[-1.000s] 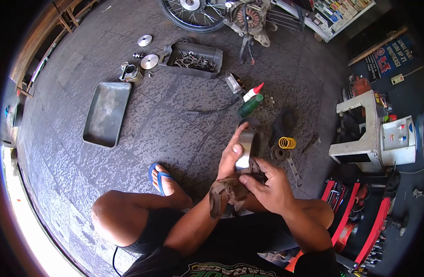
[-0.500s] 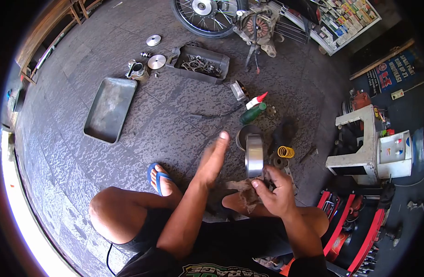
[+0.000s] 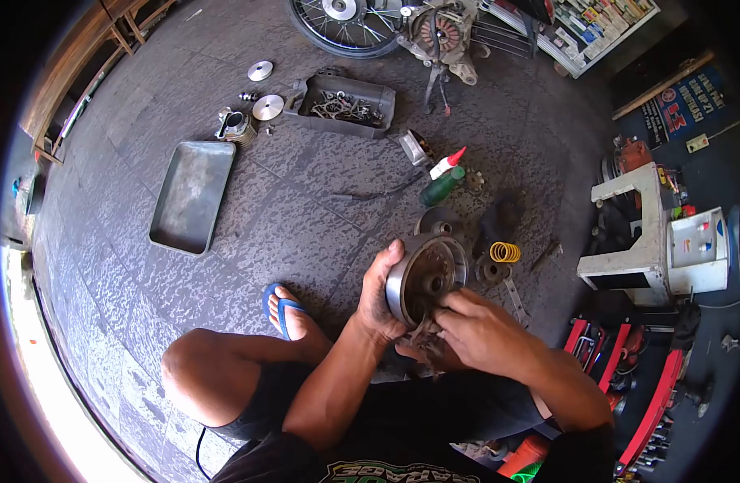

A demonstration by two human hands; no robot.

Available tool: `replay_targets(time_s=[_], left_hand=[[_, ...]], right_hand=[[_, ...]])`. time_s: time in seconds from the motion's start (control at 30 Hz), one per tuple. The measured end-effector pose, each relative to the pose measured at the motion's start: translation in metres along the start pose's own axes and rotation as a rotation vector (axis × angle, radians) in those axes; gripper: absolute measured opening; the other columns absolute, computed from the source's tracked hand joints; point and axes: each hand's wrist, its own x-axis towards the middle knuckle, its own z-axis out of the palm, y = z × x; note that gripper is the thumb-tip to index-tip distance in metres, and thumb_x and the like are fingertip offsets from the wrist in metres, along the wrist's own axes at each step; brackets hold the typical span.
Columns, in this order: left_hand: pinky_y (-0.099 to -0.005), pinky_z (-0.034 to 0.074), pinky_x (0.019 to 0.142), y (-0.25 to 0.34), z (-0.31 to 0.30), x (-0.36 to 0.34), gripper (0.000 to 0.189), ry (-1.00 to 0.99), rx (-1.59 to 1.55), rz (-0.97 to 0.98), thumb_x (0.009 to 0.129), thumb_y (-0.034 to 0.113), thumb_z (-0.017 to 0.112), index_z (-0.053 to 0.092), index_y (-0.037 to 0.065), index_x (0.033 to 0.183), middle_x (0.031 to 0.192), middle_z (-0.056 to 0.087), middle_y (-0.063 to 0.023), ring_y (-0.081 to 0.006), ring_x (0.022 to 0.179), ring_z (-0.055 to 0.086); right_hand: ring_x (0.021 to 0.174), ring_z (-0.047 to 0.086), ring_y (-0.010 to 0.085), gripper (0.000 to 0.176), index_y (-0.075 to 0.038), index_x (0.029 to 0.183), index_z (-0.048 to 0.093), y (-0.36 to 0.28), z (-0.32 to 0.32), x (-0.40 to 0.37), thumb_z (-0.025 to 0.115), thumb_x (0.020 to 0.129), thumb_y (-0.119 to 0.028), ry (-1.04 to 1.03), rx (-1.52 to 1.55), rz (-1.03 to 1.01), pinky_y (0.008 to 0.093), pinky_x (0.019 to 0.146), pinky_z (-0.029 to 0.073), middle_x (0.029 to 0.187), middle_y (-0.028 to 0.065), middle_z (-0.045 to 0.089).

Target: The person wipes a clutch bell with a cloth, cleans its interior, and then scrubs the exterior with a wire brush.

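Observation:
My left hand (image 3: pixel 373 301) grips the side of a metal clutch bell (image 3: pixel 428 274), a shiny round drum whose hollow, brownish inside faces up toward me. My right hand (image 3: pixel 476 332) is closed on a dirty brown rag (image 3: pixel 422 344) at the drum's near right edge, its fingertips reaching the opening. Part of the rag hangs below both hands. Just beyond the drum lies a dark round part (image 3: pixel 436 219), partly covered by it. A yellow coil spring (image 3: pixel 505 253) stands to the right of the drum.
A green bottle (image 3: pixel 441 188) and a white bottle with red cap (image 3: pixel 445 167) are ahead. A metal tray (image 3: pixel 191 201) lies left, a black bin (image 3: pixel 370 125) of small parts farther off. Red tool-tray edges (image 3: pixel 661 402) and a white stand (image 3: pixel 628 266) are at right.
The drum has tilted so its hollow inside now faces me. My left hand, held apart from it before, now grips its side. My right hand has moved with the rag to its opening.

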Motion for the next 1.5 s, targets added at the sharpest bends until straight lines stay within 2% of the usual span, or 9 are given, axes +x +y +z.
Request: replay_targets(time_s=[0.4,0.57,0.77,0.9,1.03,1.07,1.17,1.27,1.5], left_hand=[[-0.0465,0.048,0.107,-0.010,0.007,0.011,0.093,-0.043,0.225,0.237,0.082,0.055,0.067,0.034,0.005,0.153,0.135,0.058,-0.0197,-0.0331,0.119,0.061],[-0.0467,0.048,0.107,-0.015,0.001,0.004,0.090,0.002,0.140,0.185,0.082,0.052,0.067,0.034,0.008,0.154,0.136,0.057,-0.0188,-0.0333,0.122,0.059],[-0.0423,0.049,0.107,-0.020,-0.014,0.021,0.080,-0.248,-0.025,0.250,0.094,0.032,0.067,0.023,0.013,0.158,0.137,0.054,-0.0160,-0.0298,0.123,0.058],[-0.0390,0.051,0.103,-0.013,-0.015,0.022,0.073,-0.201,0.613,0.491,0.097,0.020,0.065,0.024,0.009,0.157,0.131,0.057,-0.0103,-0.0239,0.117,0.059],[-0.0359,0.050,0.102,0.001,-0.024,0.021,0.086,0.060,1.755,0.819,0.078,0.044,0.077,0.041,0.000,0.143,0.135,0.055,-0.0121,-0.0235,0.116,0.060],[-0.0365,0.048,0.105,0.001,-0.033,0.012,0.087,-0.050,1.173,0.502,0.078,0.044,0.077,0.041,-0.001,0.143,0.136,0.055,-0.0138,-0.0240,0.119,0.059],[-0.0391,0.042,0.109,-0.003,-0.017,0.006,0.089,-0.118,0.673,0.253,0.078,0.046,0.073,0.039,-0.001,0.146,0.139,0.052,-0.0180,-0.0258,0.127,0.054],[-0.0418,0.047,0.105,-0.006,-0.013,0.007,0.098,-0.038,0.395,0.520,0.081,0.056,0.066,0.029,0.003,0.155,0.141,0.051,-0.0150,-0.0263,0.128,0.054],[-0.0476,0.052,0.102,0.023,0.003,-0.003,0.081,-0.103,-0.001,0.469,0.091,0.062,0.054,0.039,0.009,0.150,0.136,0.057,-0.0148,-0.0312,0.123,0.059]], right_hand=[[0.086,0.064,0.0367,0.019,0.001,0.101,0.066,-0.022,0.010,0.021,0.071,0.088,-0.013,0.301,0.541,0.218,0.0419,0.073,0.052,0.098,0.0170,0.063],[0.075,0.063,0.0372,0.020,0.001,0.100,0.066,-0.012,0.004,0.020,0.070,0.091,-0.016,0.292,0.151,0.028,0.0426,0.066,0.050,0.087,0.0155,0.063],[0.055,0.055,0.0173,0.020,-0.001,0.093,0.066,-0.016,0.004,0.035,0.067,0.096,-0.020,0.330,0.604,0.309,0.0345,0.055,0.047,0.066,0.0057,0.058],[0.053,0.047,0.0069,0.031,-0.003,0.080,0.061,-0.014,0.005,0.045,0.063,0.100,-0.026,0.430,1.338,0.492,0.0252,0.042,0.034,0.066,-0.0038,0.051],[0.055,0.045,0.0060,0.023,-0.009,0.087,0.059,-0.001,-0.002,0.059,0.064,0.100,-0.027,0.467,1.729,0.629,0.0198,0.042,0.032,0.073,-0.0025,0.047],[0.055,0.047,0.0065,0.022,-0.010,0.087,0.058,-0.001,-0.002,0.064,0.065,0.099,-0.027,0.551,1.801,0.690,0.0202,0.042,0.032,0.073,-0.0025,0.048],[0.055,0.050,0.0087,0.025,-0.013,0.087,0.056,0.024,0.012,0.070,0.071,0.095,-0.031,0.730,1.844,0.780,0.0234,0.043,0.037,0.072,-0.0016,0.051],[0.055,0.054,0.0112,0.031,-0.011,0.082,0.055,0.045,0.007,0.062,0.072,0.094,-0.034,0.959,1.549,0.747,0.0253,0.043,0.041,0.073,-0.0006,0.054],[0.074,0.069,0.0151,0.020,0.002,0.109,0.066,0.068,-0.019,0.043,0.066,0.096,-0.014,1.001,0.664,0.491,0.0267,0.061,0.055,0.097,0.0093,0.071]])
